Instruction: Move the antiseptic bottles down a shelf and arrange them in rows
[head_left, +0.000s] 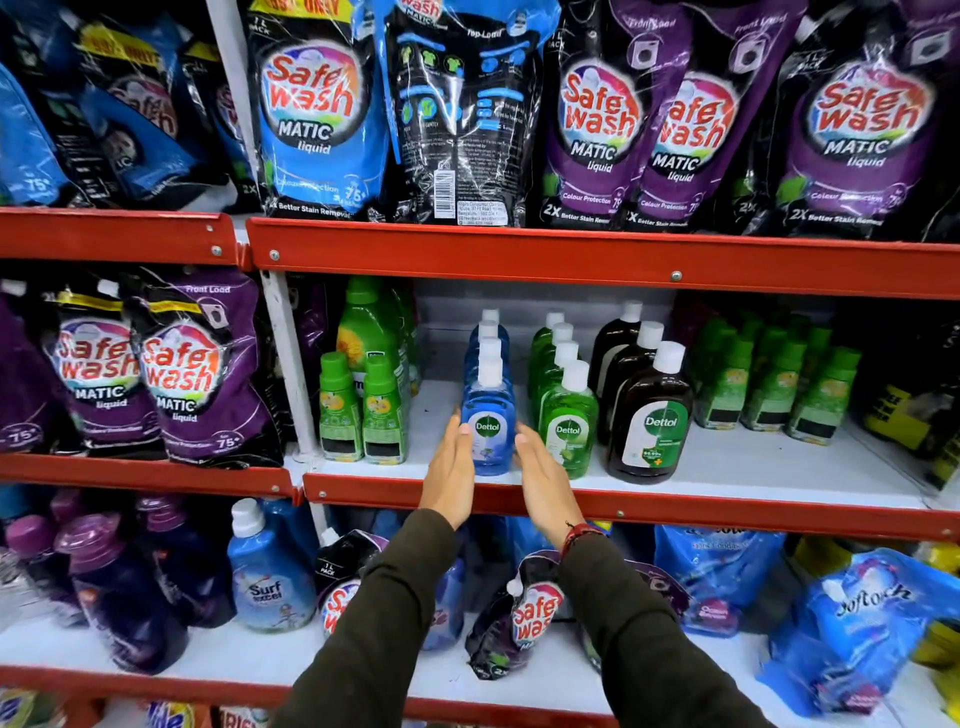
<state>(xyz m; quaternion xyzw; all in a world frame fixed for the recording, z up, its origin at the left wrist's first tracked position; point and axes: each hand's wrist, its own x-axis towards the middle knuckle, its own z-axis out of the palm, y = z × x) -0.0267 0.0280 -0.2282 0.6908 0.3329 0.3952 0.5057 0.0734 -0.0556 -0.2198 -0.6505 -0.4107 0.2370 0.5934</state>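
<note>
My left hand (450, 470) and right hand (545, 480) flank the front blue bottle (488, 423) on the middle shelf (727, 506), fingers straight and together, palms beside it, not clamped. Four blue bottles stand in one row, four green bottles (569, 418) beside them, then three brown bottles (649, 415).

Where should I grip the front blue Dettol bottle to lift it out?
Grip the front blue Dettol bottle across its body at label height, from the open front, as both hands flank it. More blue bottles stand right behind, so there's no rear access.
</note>
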